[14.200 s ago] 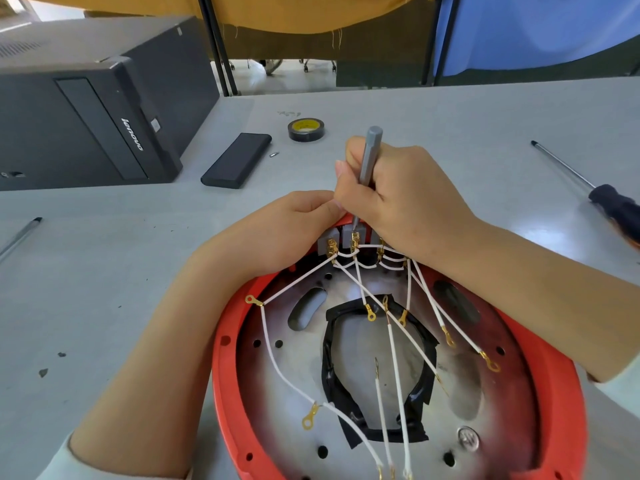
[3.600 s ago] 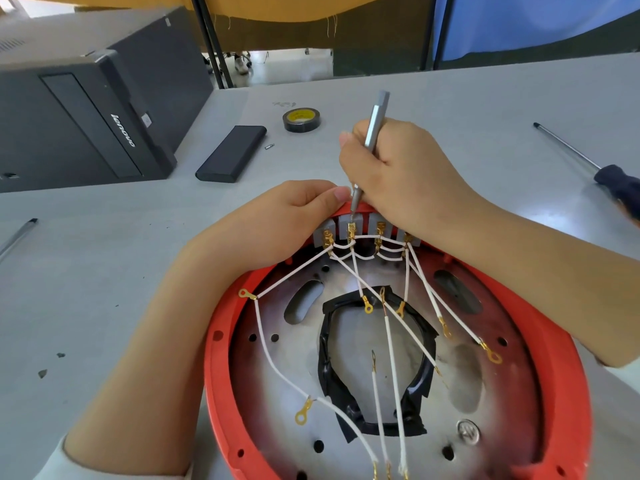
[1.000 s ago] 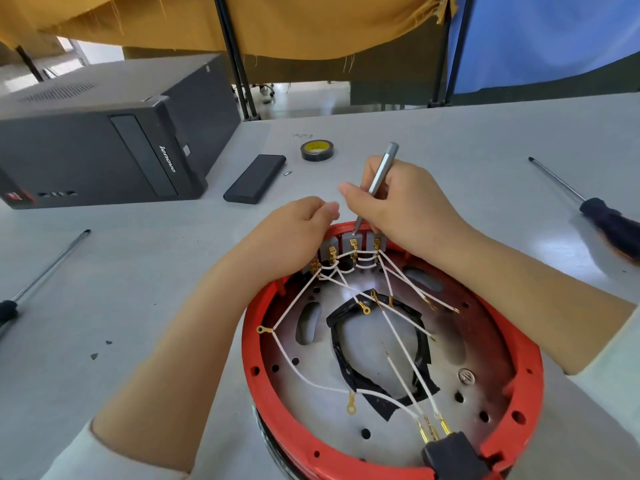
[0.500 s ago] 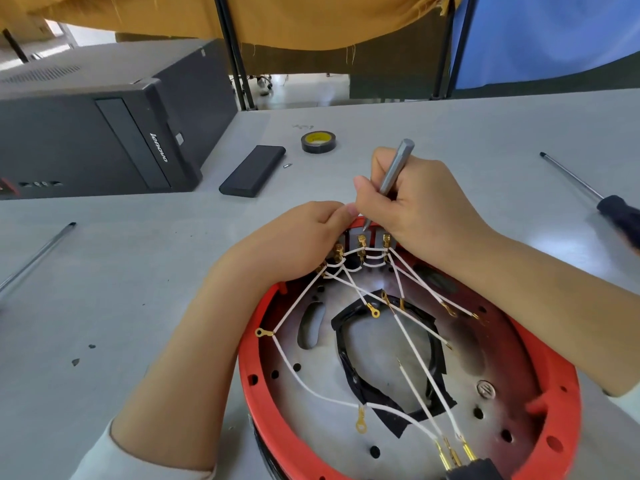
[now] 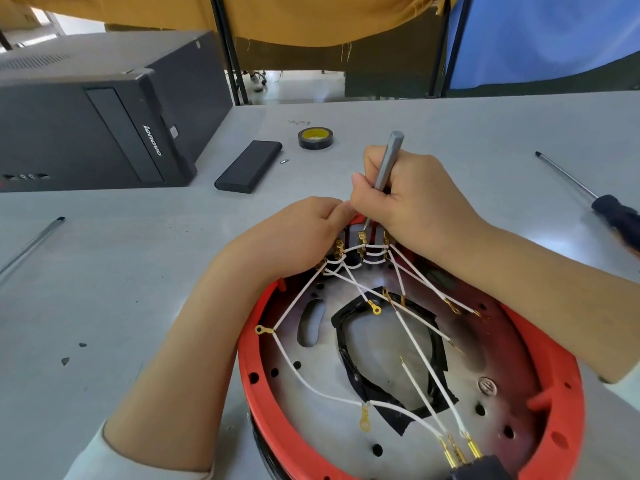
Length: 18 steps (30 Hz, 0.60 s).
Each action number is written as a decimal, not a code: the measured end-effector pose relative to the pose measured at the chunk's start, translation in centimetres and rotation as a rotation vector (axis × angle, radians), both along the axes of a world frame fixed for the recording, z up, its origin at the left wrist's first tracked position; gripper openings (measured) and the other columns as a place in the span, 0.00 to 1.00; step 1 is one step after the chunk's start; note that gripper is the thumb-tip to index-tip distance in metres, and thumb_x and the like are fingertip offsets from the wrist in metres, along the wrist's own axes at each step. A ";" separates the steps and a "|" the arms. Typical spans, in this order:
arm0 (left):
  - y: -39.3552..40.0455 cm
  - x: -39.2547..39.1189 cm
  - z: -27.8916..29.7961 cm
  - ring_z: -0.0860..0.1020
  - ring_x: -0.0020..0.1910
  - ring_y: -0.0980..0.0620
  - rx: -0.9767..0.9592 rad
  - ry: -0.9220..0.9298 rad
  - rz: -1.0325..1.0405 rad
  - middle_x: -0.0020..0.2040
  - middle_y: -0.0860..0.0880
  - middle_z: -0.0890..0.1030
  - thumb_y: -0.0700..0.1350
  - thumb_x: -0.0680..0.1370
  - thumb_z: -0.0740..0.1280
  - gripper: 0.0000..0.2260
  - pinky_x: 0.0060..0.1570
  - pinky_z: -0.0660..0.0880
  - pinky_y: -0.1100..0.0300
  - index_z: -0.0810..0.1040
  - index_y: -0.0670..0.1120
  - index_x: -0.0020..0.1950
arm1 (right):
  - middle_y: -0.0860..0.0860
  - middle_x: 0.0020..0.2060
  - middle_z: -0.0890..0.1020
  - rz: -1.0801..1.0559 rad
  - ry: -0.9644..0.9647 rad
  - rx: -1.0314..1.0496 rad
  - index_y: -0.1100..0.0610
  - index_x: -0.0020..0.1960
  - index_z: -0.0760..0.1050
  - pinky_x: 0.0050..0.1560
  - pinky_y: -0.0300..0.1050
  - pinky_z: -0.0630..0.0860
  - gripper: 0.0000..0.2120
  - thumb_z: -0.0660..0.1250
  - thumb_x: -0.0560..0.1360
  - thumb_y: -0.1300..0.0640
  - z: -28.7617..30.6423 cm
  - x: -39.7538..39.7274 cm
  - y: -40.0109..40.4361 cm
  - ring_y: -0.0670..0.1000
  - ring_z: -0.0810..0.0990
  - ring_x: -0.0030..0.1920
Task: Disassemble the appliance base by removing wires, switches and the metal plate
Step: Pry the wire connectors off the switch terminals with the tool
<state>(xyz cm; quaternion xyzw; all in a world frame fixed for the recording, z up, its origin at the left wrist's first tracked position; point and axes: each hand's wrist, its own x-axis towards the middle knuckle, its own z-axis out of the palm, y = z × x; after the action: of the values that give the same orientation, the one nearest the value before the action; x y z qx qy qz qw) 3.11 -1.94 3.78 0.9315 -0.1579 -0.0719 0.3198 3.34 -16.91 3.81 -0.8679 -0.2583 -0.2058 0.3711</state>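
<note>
Nearest me, the black plug block (image 5: 479,466) sits at the near rim of the red appliance base (image 5: 554,403), its white wires (image 5: 311,382) fanning across the metal plate (image 5: 388,355) toward the far rim; several gold ring terminals lie loose, while the plate is not yet lifted out. Farther in, my left hand (image 5: 294,237) has its fingers curled round the far rim beside the switches (image 5: 360,237), bracing them. My right hand (image 5: 412,202) has fingers wrapped tight on the grey screwdriver (image 5: 388,161), whose tip is on the middle switch terminal. Compared with a second ago the base has swung nearer and the tool leans less (the view shifted too), yet the same terminals remain joined, so I judge the switch wiring is still being loosened. Beyond, on the table (image 5: 138,271), lie a tape roll (image 5: 315,137), a black case (image 5: 248,166) and a computer tower (image 5: 86,126).
</note>
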 end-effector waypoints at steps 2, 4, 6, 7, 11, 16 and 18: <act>0.0 0.0 0.0 0.69 0.31 0.55 -0.004 0.007 0.006 0.35 0.48 0.73 0.56 0.82 0.49 0.25 0.32 0.67 0.66 0.76 0.39 0.58 | 0.47 0.24 0.65 -0.029 0.074 0.038 0.53 0.31 0.60 0.28 0.34 0.64 0.17 0.63 0.75 0.59 0.1 0.6 0.1 0.45 0.68 0.28; 0.0 0.0 0.0 0.69 0.29 0.59 -0.003 0.006 0.013 0.33 0.50 0.72 0.56 0.82 0.50 0.25 0.33 0.67 0.69 0.76 0.39 0.58 | 0.47 0.23 0.63 -0.040 0.148 0.051 0.55 0.29 0.60 0.25 0.34 0.63 0.18 0.64 0.73 0.61 0.4 1.3 0.3 0.45 0.66 0.24; -0.1 0.0 0.0 0.68 0.25 0.62 -0.001 0.002 0.015 0.30 0.51 0.70 0.56 0.82 0.50 0.25 0.31 0.66 0.72 0.76 0.38 0.57 | 0.48 0.23 0.62 -0.041 0.208 0.040 0.56 0.28 0.59 0.23 0.35 0.60 0.17 0.63 0.72 0.62 0.6 1.8 0.4 0.46 0.63 0.23; -0.1 0.0 0.0 0.68 0.24 0.62 -0.001 0.001 0.014 0.29 0.51 0.69 0.56 0.82 0.50 0.25 0.30 0.66 0.72 0.76 0.38 0.57 | 0.49 0.23 0.61 -0.043 0.231 0.038 0.56 0.28 0.59 0.23 0.36 0.59 0.17 0.63 0.71 0.62 0.7 2.0 0.4 0.46 0.62 0.23; -0.1 0.0 0.0 0.68 0.26 0.60 0.004 -0.003 0.021 0.30 0.51 0.70 0.57 0.82 0.50 0.25 0.29 0.66 0.70 0.76 0.38 0.56 | 0.49 0.23 0.61 -0.050 0.212 0.078 0.56 0.28 0.58 0.23 0.34 0.60 0.18 0.63 0.72 0.62 0.4 1.9 0.3 0.45 0.62 0.23; -0.1 0.0 0.0 0.66 0.23 0.60 -0.019 0.005 0.016 0.29 0.50 0.69 0.56 0.82 0.50 0.25 0.27 0.65 0.70 0.76 0.36 0.56 | 0.47 0.23 0.63 -0.040 0.051 0.124 0.54 0.29 0.60 0.27 0.30 0.63 0.18 0.64 0.74 0.62 -0.1 0.9 -0.1 0.44 0.66 0.25; -0.2 0.0 0.0 0.66 0.23 0.61 -0.023 0.006 0.018 0.28 0.51 0.68 0.55 0.82 0.50 0.25 0.27 0.65 0.71 0.76 0.37 0.57 | 0.47 0.24 0.64 -0.030 0.048 0.105 0.54 0.30 0.61 0.28 0.31 0.64 0.18 0.64 0.74 0.61 -0.1 0.8 0.0 0.44 0.66 0.26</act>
<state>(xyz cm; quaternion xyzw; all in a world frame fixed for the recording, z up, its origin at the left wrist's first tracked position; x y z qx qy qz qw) 3.11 -2.09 3.79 0.9288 -0.1494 -0.0697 0.3318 4.12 -16.96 3.69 -0.8556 -0.2252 -0.2037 0.4191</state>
